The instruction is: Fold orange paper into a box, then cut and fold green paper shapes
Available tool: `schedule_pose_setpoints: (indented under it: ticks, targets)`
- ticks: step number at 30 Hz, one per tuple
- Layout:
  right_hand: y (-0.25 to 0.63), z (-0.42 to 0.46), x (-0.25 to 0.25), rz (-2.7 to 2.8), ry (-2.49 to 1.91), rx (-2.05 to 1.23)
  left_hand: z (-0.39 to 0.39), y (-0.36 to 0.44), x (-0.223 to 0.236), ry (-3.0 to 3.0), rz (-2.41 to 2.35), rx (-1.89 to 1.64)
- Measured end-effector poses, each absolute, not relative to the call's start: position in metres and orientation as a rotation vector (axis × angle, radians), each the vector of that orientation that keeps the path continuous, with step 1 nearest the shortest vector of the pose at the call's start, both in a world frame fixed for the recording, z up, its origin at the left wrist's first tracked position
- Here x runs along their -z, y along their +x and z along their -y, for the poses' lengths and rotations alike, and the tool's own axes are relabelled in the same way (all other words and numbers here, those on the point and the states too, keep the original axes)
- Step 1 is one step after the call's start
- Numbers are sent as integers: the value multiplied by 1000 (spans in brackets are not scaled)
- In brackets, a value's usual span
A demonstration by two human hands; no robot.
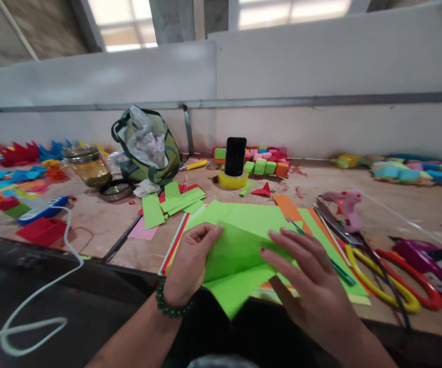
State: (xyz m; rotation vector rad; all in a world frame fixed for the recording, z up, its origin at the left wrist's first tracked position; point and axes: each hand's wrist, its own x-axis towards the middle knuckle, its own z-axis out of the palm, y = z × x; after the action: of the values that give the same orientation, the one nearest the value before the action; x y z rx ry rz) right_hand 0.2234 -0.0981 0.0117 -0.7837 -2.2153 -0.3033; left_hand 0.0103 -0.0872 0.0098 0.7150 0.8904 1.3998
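My left hand, with a green bead bracelet on its wrist, pinches the left side of a bright green paper sheet. That sheet is bent, and its lower corner hangs past the table's front edge. My right hand is spread over the sheet's right side, fingers apart; whether the fingertips touch the paper is hard to tell. Under it lies a stack of coloured sheets, green on top. A dark green pen lies on the stack, partly covered by my right hand.
Scissors and a pink glue gun lie at the right. Green strips are at the left. Behind stand a phone on a yellow tape roll, a bag and a glass jar. A white cable hangs over the edge.
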Motion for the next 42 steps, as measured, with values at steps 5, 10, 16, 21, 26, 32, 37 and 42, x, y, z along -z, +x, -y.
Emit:
schedule_pose_setpoints:
  ticks: [5,10,16,21,26,32,37,42]
  targets:
    - [224,100,-11,2356,-743,309,79,14,-9,661,-906,-1548]
    - [232,91,0,2367,-799,171,74,-4,2,1180,-1310,-1445]
    - [241,85,11,2393,-1019,6,83,-20,4,2342,-1550,-717]
    - [243,87,9,2441,-1147,-53,98,-23,-15,2411,-946,-310]
    - [240,93,-1,2461,-1326,-175,93,-17,-17,2321,-1124,-415]
    - [228,96,-11,2463,-1427,-234,76,-3,-9,2280,-1374,-485]
    - [228,79,-4,2291,-1804,-284,60,9,-8,2326,-1630,-451]
    - [223,64,-11,2253,-1750,-342,52,14,-7,2353,-1676,-318]
